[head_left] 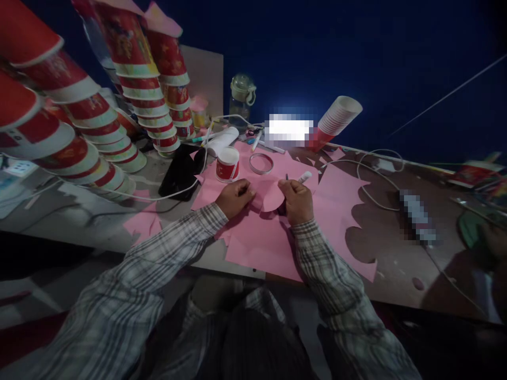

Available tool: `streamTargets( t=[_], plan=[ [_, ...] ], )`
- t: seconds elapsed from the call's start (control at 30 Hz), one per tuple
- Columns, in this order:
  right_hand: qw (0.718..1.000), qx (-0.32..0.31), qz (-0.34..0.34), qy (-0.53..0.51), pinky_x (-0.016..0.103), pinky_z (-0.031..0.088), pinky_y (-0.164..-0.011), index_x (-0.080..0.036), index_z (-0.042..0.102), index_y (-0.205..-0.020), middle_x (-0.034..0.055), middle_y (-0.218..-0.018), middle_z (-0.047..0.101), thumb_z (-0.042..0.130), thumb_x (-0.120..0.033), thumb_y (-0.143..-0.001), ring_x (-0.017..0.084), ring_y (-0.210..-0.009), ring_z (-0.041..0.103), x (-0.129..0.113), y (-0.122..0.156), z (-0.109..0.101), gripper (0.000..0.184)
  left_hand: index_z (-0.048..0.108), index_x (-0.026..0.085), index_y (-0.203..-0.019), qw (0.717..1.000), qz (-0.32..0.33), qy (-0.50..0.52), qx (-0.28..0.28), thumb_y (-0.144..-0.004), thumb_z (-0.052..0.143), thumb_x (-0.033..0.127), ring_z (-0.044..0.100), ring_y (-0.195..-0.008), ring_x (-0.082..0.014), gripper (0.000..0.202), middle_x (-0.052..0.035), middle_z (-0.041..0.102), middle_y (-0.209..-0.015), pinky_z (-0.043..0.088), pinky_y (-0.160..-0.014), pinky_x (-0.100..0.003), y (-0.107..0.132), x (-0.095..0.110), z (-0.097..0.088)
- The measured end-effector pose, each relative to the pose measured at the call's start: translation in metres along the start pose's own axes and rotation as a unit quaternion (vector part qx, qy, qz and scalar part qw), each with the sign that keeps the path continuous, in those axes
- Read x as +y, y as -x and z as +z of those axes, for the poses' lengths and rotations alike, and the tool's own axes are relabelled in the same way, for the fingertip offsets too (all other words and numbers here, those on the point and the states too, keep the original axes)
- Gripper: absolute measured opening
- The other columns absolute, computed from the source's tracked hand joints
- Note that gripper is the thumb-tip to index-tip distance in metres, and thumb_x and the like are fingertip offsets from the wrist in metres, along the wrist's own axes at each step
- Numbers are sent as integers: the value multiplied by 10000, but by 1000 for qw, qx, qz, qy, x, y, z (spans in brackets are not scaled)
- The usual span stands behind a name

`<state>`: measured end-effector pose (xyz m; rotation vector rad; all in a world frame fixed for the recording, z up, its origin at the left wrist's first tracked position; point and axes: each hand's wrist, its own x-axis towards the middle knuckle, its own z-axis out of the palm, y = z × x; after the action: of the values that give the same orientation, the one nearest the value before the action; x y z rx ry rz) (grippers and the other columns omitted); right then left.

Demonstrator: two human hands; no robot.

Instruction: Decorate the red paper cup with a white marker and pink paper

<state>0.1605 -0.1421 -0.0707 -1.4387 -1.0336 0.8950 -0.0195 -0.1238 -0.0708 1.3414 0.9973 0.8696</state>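
My right hand (296, 199) is closed around a white marker (304, 177), its cap end pointing up and away from me. My left hand (235, 196) rests with curled fingers on pink paper (261, 237) and seems to pinch the edge of a rounded pink cut-out (272, 197) lying between both hands. A small red and white paper cup (227, 164) stands just beyond my left hand, and a tape ring (261, 163) lies beside it.
Tall leaning stacks of red and white paper cups (95, 111) fill the left side. A black phone (182, 171) with a white cable lies left of the paper. A tilted stack of white cups (336, 119), a glass jar (242, 97) and pens sit at the back. Another person's hand (493, 240) shows at far right.
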Motion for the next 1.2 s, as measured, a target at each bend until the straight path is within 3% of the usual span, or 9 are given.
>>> streamTargets(
  t=[0.2,0.43,0.53,0.77,0.93,1.03,1.1,1.2],
  plan=[
    [999,-38,-15,25,238,301,-454,-199,626,-727,-78,-483,418,682,-466,-751,87,-470,362,-3,1,-3,274,446,188,-703,1000,-18,14,15,-836,579,179,489,-377,-77,188,82,495,-464,315,-380,-167,0,3,0],
    [990,-117,53,51,232,261,-390,-197,612,-678,-76,-428,443,675,-443,-723,79,-380,362,-11,0,-8,258,497,176,-715,998,20,-46,24,-835,605,218,489,-433,-65,166,66,518,-511,360,-432,-168,-2,-6,-5],
    [991,-116,52,45,229,255,-382,-202,594,-674,-79,-422,437,673,-446,-722,79,-369,360,-10,1,-7,261,491,180,-713,996,27,-76,39,-824,612,217,496,-445,-68,168,63,528,-534,359,-439,-172,-2,-7,-6],
    [992,-104,-5,78,233,294,-424,-200,595,-687,-67,-455,456,657,-421,-749,89,-420,391,-9,3,-3,238,467,203,-756,999,-28,-19,16,-854,549,223,442,-354,-96,129,91,462,-452,338,-420,-207,-5,-6,-5],
    [990,-100,-10,97,239,289,-425,-209,587,-689,-68,-462,446,659,-405,-747,93,-419,393,-9,3,-2,217,540,173,-775,985,54,-143,75,-800,597,179,480,-524,-87,63,67,517,-560,361,-545,-208,-5,-8,-8],
    [991,-99,4,94,242,273,-400,-220,580,-705,-75,-447,435,658,-401,-743,93,-381,384,-10,4,-1,201,557,169,-804,979,69,-173,81,-816,593,200,510,-568,-95,49,53,551,-598,385,-579,-216,-2,-7,-8],
    [991,-97,18,86,244,261,-383,-225,575,-718,-77,-440,441,655,-395,-743,95,-357,378,-11,4,0,190,548,172,-813,986,49,-143,71,-825,588,200,524,-546,-91,51,55,558,-594,391,-556,-207,-1,-5,-6],
    [993,-89,30,78,245,255,-371,-228,570,-741,-77,-442,455,648,-394,-753,98,-339,378,-12,5,0,184,518,179,-836,997,-34,-60,38,-850,568,189,456,-384,-75,53,88,503,-504,334,-432,-187,0,1,-4]
  ],
)
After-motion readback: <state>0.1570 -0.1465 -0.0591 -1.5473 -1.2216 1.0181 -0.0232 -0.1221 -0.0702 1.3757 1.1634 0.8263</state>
